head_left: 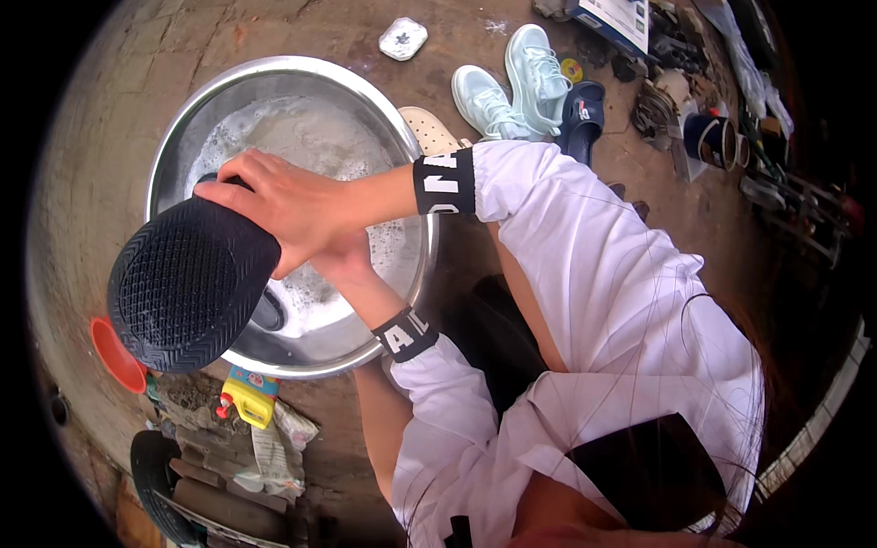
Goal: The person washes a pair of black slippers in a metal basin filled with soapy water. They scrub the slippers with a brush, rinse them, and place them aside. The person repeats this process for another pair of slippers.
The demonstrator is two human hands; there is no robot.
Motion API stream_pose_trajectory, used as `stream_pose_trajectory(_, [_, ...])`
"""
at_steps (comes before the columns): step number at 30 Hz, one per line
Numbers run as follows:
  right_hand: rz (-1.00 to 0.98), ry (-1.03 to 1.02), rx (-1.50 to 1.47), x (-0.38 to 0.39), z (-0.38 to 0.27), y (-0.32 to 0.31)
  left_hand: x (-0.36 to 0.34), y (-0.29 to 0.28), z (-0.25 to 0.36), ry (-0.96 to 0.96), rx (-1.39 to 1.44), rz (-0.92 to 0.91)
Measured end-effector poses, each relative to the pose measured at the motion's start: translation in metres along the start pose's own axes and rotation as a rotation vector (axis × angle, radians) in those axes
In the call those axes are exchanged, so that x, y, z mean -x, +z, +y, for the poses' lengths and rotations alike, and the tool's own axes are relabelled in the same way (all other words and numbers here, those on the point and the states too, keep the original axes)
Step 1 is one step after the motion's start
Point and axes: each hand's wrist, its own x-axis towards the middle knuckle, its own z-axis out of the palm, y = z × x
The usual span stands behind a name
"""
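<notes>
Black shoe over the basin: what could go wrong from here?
1. The black shoe juts past the steel basin's rim, so soapy water may drip onto the ground and the yellow bottle.
2. Only the right hand visibly grips it; wet suds could let it slip.
3. The left hand is partly hidden, so its support is uncertain.

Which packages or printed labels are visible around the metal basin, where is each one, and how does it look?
Yellow bottle: below the basin, lying down, red cap, colourful label.
Crumpled sachet: beside the bottle, pale plastic.
Cardboard box: top edge, blue and white.
Small packet: above the basin, white, squarish.
</notes>
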Motion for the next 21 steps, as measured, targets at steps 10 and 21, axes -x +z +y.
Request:
stream_pose_trajectory(10, [0.022,0.242,0.002,0.003,0.01,0.014,-0.012,-0.005,0.006,-0.056,0.08,0.216])
stream_pose_trajectory(21, [-0.088,0.63,0.173,0.032,0.059,0.037,-0.021,-0.001,0.007,0.015,-0.085,0.321])
